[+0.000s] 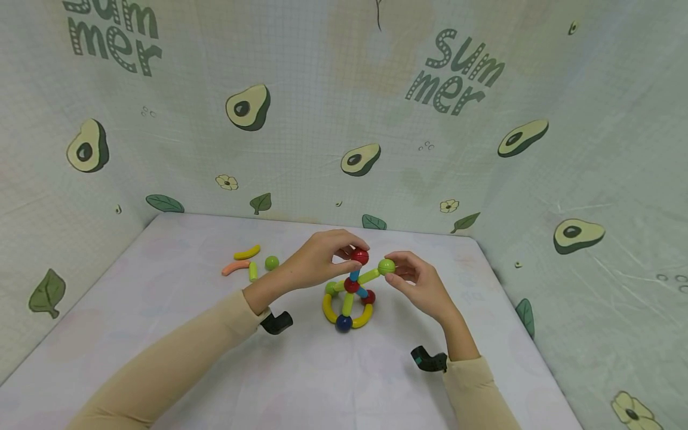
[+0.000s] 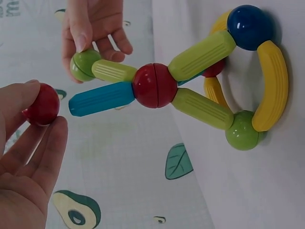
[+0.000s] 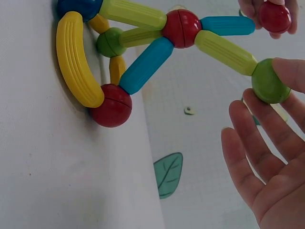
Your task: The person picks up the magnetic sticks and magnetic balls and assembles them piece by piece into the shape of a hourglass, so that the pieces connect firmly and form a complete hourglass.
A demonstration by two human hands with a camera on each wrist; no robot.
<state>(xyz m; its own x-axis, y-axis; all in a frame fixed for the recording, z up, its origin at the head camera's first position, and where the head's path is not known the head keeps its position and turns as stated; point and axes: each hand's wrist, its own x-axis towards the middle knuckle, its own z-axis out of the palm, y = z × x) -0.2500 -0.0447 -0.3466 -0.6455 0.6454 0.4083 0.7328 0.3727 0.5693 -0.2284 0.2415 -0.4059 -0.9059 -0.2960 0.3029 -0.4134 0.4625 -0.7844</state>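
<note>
A structure of rods and balls stands on the table, on a ring of yellow curved rods (image 3: 77, 59) and balls, including a dark blue ball (image 1: 344, 323). Green and blue rods slope up from the ring to a central red ball (image 2: 155, 86). Above that ball my left hand (image 1: 318, 258) pinches another red ball (image 2: 45, 106). A small gap separates it from the free end of an upright blue rod (image 2: 102, 98). On the other side, my right hand (image 1: 426, 291) pinches a green ball (image 3: 268, 82) that sits on the end of a slanted green rod (image 3: 226, 51).
Loose pieces lie at the back left of the table: a yellow curved rod (image 1: 247, 252), an orange curved rod (image 1: 235, 267), a short green rod (image 1: 253, 272) and a green ball (image 1: 272, 263). A patterned cloth (image 1: 301, 179) stands behind the table and at both sides.
</note>
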